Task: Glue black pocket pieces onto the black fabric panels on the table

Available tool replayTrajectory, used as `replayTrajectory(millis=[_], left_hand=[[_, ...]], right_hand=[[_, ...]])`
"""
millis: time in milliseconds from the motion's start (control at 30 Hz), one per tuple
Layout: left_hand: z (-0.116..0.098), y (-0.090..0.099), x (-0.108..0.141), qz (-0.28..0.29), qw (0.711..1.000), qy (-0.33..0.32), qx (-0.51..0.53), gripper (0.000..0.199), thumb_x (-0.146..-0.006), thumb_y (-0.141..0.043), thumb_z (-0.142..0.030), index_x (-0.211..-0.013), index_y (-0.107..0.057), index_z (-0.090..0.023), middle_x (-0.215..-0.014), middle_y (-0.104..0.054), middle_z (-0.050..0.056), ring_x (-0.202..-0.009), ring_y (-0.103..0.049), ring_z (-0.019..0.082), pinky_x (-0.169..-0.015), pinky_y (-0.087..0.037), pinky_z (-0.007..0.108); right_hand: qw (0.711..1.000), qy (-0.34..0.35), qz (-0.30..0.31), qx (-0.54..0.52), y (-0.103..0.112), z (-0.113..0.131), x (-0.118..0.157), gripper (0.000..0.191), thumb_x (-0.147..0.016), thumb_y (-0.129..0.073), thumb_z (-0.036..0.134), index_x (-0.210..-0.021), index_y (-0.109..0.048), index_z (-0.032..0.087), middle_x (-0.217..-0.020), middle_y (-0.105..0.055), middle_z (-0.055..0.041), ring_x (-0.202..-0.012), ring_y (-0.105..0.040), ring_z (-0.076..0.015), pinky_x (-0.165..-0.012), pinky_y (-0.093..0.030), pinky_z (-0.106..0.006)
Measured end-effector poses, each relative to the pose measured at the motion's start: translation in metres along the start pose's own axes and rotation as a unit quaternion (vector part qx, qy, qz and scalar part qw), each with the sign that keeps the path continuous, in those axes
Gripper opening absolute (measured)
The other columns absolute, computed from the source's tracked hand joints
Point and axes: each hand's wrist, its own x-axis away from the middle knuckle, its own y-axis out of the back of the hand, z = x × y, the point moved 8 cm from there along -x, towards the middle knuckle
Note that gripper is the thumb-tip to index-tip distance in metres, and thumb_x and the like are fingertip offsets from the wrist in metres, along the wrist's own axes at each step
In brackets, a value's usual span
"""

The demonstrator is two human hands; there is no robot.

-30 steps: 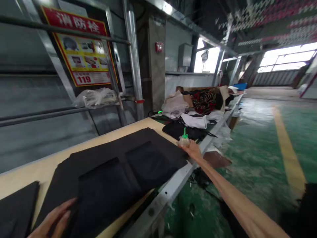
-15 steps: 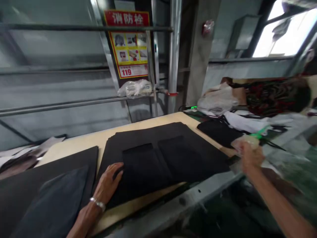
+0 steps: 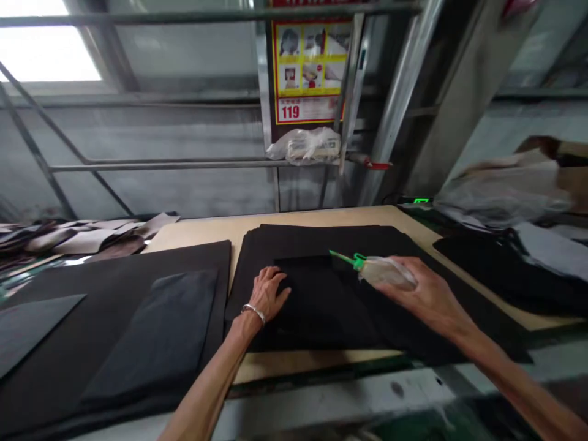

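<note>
From where I stand, the only writing I can read is "119", in red on the white strip at the foot of a yellow-bordered safety poster [image 3: 307, 73] fixed to the wall behind the table. Its heading is cut off at the top of the view, and its six small pictures carry no legible words. A green-lit display [image 3: 420, 200] glows at the far edge of the table, too small to read.

Two hands are at work. The left hand [image 3: 269, 294], wearing a silver bracelet [image 3: 253, 313], lies open and flat, its fingers spread on a stack of black fabric panels [image 3: 321, 294]. The right hand [image 3: 425, 300] is closed around a translucent squeeze bottle [image 3: 386, 272], holding it on its side just above that same stack, with its green nozzle [image 3: 349, 260] pointing toward a darker panel on top.

The stack sits on a pale wooden table [image 3: 298, 223]. Just to its left lies a second black stack [image 3: 138, 331], topped by a dark panel. Beyond that is a heap of brownish offcuts [image 3: 78, 240]. To the right lies a pile of black cloth [image 3: 500, 269], and behind it a blurred bundle in clear plastic [image 3: 500, 196]. A crumpled plastic bag [image 3: 303, 146] hangs on a metal rail [image 3: 184, 164] under the poster.
</note>
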Motion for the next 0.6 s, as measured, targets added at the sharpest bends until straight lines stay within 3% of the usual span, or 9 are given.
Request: replayTrajectory(millis=[100, 300, 600], left_hand=[[0.001, 0.0, 0.0, -0.009, 1.0, 0.004, 0.004, 0.033, -0.087, -0.063, -0.027, -0.119, -0.063, -0.018, -0.129, -0.053, 0.012, -0.122, -0.047, 0.03, -0.098, -0.046, 0.05], [0.001, 0.001, -0.001, -0.019, 0.999, 0.013, 0.022, 0.032, -0.086, -0.065, -0.027, -0.116, -0.061, -0.018, -0.125, -0.056, 0.011, -0.119, -0.048, 0.028, -0.099, -0.044, 0.047], [0.002, 0.001, -0.001, -0.029, 0.999, 0.017, 0.033, 0.027, -0.086, -0.064, -0.025, -0.111, -0.06, -0.015, -0.122, -0.059, 0.011, -0.119, -0.049, 0.028, -0.1, -0.044, 0.046]], right_hand=[[0.996, 0.088, 0.027, 0.01, -0.036, 0.045, -0.015, 0.051, -0.083, -0.063, 0.058, -0.117, -0.06, 0.02, -0.107, -0.063, -0.0114, -0.096, -0.064, -0.0277, -0.087, -0.055, -0.041], [0.984, 0.166, 0.024, 0.059, -0.092, 0.096, -0.039, 0.045, -0.082, -0.067, 0.043, -0.117, -0.056, 0.017, -0.109, -0.06, -0.013, -0.1, -0.057, -0.0292, -0.089, -0.05, -0.043], [0.969, 0.221, 0.056, 0.098, -0.121, 0.135, -0.051, 0.045, -0.082, -0.072, 0.032, -0.12, -0.055, 0.016, -0.112, -0.058, -0.0143, -0.099, -0.052, -0.0293, -0.088, -0.047, -0.042]])
